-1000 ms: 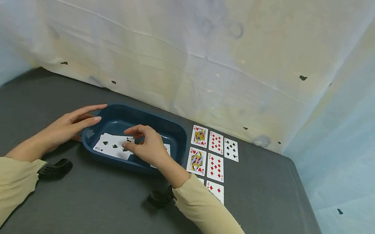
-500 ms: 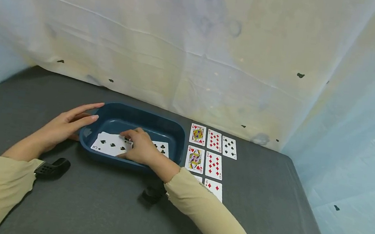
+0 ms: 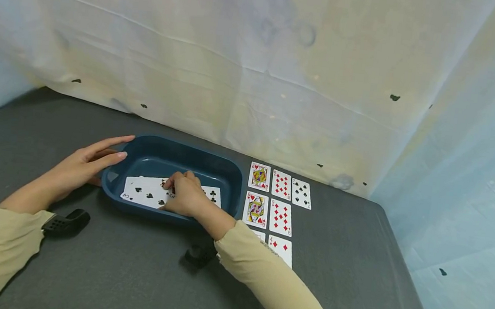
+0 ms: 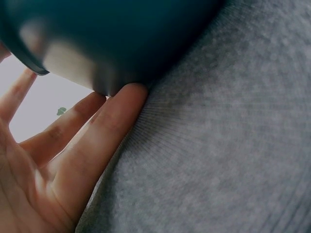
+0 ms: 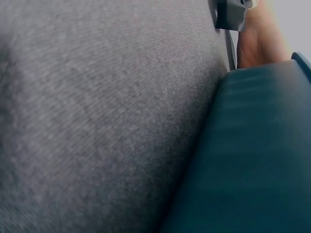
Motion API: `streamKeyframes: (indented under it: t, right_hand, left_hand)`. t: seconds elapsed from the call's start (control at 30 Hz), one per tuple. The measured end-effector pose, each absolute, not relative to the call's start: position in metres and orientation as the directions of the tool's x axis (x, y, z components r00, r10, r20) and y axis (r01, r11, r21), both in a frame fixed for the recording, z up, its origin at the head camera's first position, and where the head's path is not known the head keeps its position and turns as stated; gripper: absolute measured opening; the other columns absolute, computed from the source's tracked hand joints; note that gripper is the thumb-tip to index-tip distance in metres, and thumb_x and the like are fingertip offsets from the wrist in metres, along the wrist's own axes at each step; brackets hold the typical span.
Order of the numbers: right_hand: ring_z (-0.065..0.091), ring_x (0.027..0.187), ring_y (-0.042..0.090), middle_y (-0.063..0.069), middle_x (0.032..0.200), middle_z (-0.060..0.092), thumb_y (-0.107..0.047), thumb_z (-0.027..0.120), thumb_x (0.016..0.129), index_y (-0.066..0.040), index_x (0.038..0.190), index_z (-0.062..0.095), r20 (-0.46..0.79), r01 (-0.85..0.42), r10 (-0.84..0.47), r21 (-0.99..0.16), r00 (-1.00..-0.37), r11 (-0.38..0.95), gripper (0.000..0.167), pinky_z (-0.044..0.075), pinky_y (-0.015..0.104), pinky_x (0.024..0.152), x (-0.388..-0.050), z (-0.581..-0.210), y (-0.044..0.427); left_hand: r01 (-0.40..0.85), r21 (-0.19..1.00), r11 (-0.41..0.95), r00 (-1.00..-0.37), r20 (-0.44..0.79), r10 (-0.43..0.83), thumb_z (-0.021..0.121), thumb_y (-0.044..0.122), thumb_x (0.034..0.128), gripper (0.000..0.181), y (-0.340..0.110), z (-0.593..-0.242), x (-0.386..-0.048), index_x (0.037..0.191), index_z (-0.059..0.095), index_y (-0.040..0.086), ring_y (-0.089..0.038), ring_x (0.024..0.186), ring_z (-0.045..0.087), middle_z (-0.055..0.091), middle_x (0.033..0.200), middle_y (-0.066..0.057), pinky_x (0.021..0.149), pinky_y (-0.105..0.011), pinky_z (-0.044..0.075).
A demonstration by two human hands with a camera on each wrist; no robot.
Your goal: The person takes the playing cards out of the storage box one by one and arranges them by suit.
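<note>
A dark blue plastic basin (image 3: 170, 159) stands on the grey table with several playing cards lying in it. Spade cards (image 3: 144, 191) lie overlapped at its left, and part of a club card (image 3: 213, 196) shows at the right. My right hand (image 3: 186, 196) is inside, fingers bent, with finger and thumb at opposite edges of a card that the hand partly covers. My left hand (image 3: 85, 162) rests against the basin's left end, fingers extended. In the left wrist view, fingertips touch the basin's outer wall (image 4: 121, 48). The right wrist view does not show the right hand's fingers.
Face-up cards lie in rows right of the basin: a jack of hearts (image 3: 259, 177), a queen of hearts (image 3: 256, 210), a nine of diamonds (image 3: 281, 217) and others. The right forearm partly hides the nearest row. A pale cloth (image 3: 220, 71) hangs behind the table.
My right hand has shifted toward the near side of the basin, and its finger and thumb have come to a card's opposite edges. More of the club card shows. The left hand stays at the basin.
</note>
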State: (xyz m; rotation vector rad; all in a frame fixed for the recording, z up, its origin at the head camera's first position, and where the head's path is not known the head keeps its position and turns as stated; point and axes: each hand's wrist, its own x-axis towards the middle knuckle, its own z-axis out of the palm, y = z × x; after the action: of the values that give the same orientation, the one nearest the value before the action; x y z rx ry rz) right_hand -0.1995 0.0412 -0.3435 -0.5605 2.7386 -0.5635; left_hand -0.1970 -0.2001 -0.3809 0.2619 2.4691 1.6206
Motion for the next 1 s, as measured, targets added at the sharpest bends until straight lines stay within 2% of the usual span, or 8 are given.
streamKeyframes:
  t: [0.2,0.33,0.43,0.5,0.6,0.7,0.83,1.0]
  right_hand:
    - [0.049,0.086,0.013,0.000,0.101,0.056,-0.019,0.081,0.077,-0.018,0.104,0.049,-0.214,-0.234,-0.398,-0.535,-0.892,0.812,0.042,0.042,0.024,0.074,-0.199,-0.344,0.042]
    - [0.054,0.074,0.011,0.003,0.098,0.063,-0.015,0.073,0.085,-0.015,0.114,0.051,-0.182,-0.209,-0.413,-0.644,-0.893,0.736,0.036,0.043,0.022,0.065,-0.194,-0.336,0.047]
    - [0.054,0.067,0.010,0.005,0.096,0.065,-0.010,0.069,0.087,-0.016,0.126,0.050,-0.103,-0.241,-0.444,-0.720,-0.890,0.651,0.044,0.042,0.020,0.058,-0.192,-0.331,0.056]
    - [0.056,0.066,0.010,0.009,0.101,0.064,-0.005,0.066,0.088,-0.016,0.133,0.048,-0.067,-0.244,-0.460,-0.774,-0.885,0.584,0.049,0.044,0.019,0.057,-0.191,-0.328,0.062]
    - [0.061,0.067,0.012,0.011,0.119,0.059,-0.001,0.063,0.088,-0.014,0.132,0.055,-0.052,-0.221,-0.474,-0.836,-0.879,0.502,0.047,0.049,0.020,0.058,-0.188,-0.322,0.073]
    - [0.065,0.068,0.016,0.011,0.129,0.055,0.002,0.062,0.088,-0.010,0.125,0.061,-0.050,-0.187,-0.484,-0.884,-0.874,0.429,0.039,0.056,0.030,0.063,-0.184,-0.318,0.084]
    - [0.068,0.075,0.016,0.013,0.124,0.057,0.002,0.063,0.086,-0.008,0.127,0.060,-0.011,-0.175,-0.487,-0.926,-0.873,0.335,0.041,0.057,0.039,0.071,-0.179,-0.315,0.099]
    - [0.064,0.084,0.008,0.017,0.115,0.058,0.001,0.065,0.085,-0.005,0.129,0.056,0.057,-0.214,-0.491,-0.939,-0.869,0.269,0.045,0.051,0.024,0.069,-0.176,-0.314,0.115]
  left_hand:
    - [0.055,0.922,0.384,-0.966,-0.047,0.253,0.041,0.044,0.1016,0.059,-0.201,-0.382,-0.196,0.153,0.014,0.038,-0.054,0.133,0.027,0.016,0.156,-0.025,0.082,-0.061,0.050]
    - [0.060,0.920,0.386,-0.965,-0.045,0.257,0.041,0.044,0.1019,0.059,-0.202,-0.382,-0.196,0.154,0.013,0.037,-0.054,0.133,0.028,0.016,0.156,-0.026,0.082,-0.060,0.050]
    - [0.058,0.922,0.382,-0.966,-0.046,0.256,0.041,0.044,0.1017,0.059,-0.202,-0.381,-0.196,0.154,0.014,0.037,-0.051,0.132,0.031,0.018,0.155,-0.026,0.082,-0.057,0.051]
    - [0.061,0.922,0.381,-0.966,-0.042,0.257,0.041,0.044,0.1018,0.058,-0.202,-0.381,-0.196,0.153,0.014,0.038,-0.050,0.132,0.032,0.019,0.155,-0.025,0.081,-0.056,0.052]
    - [0.069,0.924,0.377,-0.966,-0.033,0.258,0.041,0.043,0.1020,0.058,-0.201,-0.381,-0.195,0.154,0.014,0.037,-0.050,0.131,0.032,0.019,0.155,-0.026,0.081,-0.057,0.051]
    - [0.069,0.922,0.382,-0.967,-0.033,0.254,0.041,0.042,0.1021,0.059,-0.200,-0.381,-0.196,0.154,0.014,0.037,-0.051,0.131,0.031,0.019,0.155,-0.027,0.081,-0.058,0.051]
    - [0.067,0.921,0.383,-0.967,-0.034,0.251,0.042,0.043,0.1019,0.059,-0.200,-0.381,-0.196,0.154,0.014,0.036,-0.052,0.131,0.032,0.019,0.155,-0.027,0.081,-0.057,0.051]
    - [0.069,0.923,0.378,-0.968,-0.029,0.249,0.042,0.043,0.1015,0.058,-0.200,-0.381,-0.195,0.153,0.015,0.039,-0.051,0.131,0.032,0.019,0.155,-0.027,0.080,-0.056,0.052]
